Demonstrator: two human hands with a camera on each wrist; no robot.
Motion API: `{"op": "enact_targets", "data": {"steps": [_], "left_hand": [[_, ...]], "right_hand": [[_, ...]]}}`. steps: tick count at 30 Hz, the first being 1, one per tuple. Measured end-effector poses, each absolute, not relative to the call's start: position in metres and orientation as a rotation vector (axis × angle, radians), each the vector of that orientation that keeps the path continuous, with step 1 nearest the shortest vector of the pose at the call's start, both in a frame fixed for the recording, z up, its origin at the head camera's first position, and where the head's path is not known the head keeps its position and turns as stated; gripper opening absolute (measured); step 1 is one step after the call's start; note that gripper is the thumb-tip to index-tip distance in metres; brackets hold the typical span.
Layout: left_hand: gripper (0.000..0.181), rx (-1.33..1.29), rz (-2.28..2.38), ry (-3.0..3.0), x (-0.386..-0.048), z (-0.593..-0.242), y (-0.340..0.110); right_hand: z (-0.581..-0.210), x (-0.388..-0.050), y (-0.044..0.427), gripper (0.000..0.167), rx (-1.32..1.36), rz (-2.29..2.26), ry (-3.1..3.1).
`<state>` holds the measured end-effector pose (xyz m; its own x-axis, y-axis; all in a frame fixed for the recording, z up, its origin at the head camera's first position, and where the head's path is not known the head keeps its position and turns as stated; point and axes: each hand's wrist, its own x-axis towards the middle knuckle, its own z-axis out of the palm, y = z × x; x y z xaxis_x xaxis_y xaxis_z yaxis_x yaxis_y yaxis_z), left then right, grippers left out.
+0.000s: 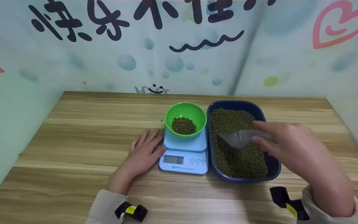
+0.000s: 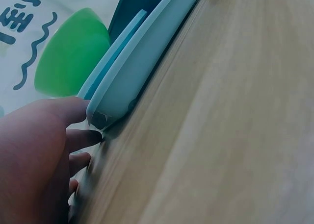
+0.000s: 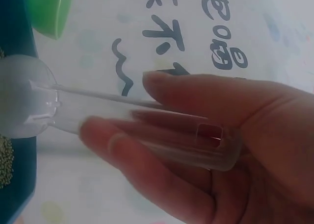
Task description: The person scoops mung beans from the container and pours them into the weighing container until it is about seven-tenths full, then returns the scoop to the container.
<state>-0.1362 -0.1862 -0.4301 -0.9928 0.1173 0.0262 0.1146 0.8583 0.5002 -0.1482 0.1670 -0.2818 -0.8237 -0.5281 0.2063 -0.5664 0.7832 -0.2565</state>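
Observation:
In the head view, my right hand (image 1: 300, 149) grips the handle of a clear plastic scoop (image 1: 240, 138) from the right. The scoop's bowl is over small green-brown beans (image 1: 231, 121) that look like mung beans, its tip at their surface, in a dark blue tub (image 1: 274, 169). The right wrist view shows the scoop's handle (image 3: 186, 150) between thumb and fingers. My left hand (image 1: 144, 152) rests on the table with fingers extended, its thumb at the left edge of a light blue kitchen scale (image 1: 185, 161). A green bowl (image 1: 186, 109) holding a small heap of beans (image 1: 183, 125) stands on the scale.
The scale's display (image 1: 173, 160) appears to read 3.6. The tub stands close against the scale's right side. Wood-grained tabletop (image 1: 73, 140) extends left and in front. A printed backdrop (image 1: 104, 68) rises behind the table, with pale side walls left and right.

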Motion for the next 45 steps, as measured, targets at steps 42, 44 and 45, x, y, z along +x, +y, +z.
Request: {"op": "enact_targets", "data": {"steps": [42,44,45], "left_hand": [[0.053,0.179,0.818,3.020,-0.136,-0.429,-0.185],[0.053,0.174,0.820,3.014,-0.136,-0.429,-0.185],[0.053,0.175,0.818,3.014,-0.136,-0.429,-0.185]], "right_hand": [[-0.279,-0.146,0.151,0.046,0.803,0.564,-3.112],[-0.279,-0.146,0.151,0.048,0.808,0.580,-3.110],[-0.280,-0.146,0.150,0.048,0.812,0.583,-3.103]]}}
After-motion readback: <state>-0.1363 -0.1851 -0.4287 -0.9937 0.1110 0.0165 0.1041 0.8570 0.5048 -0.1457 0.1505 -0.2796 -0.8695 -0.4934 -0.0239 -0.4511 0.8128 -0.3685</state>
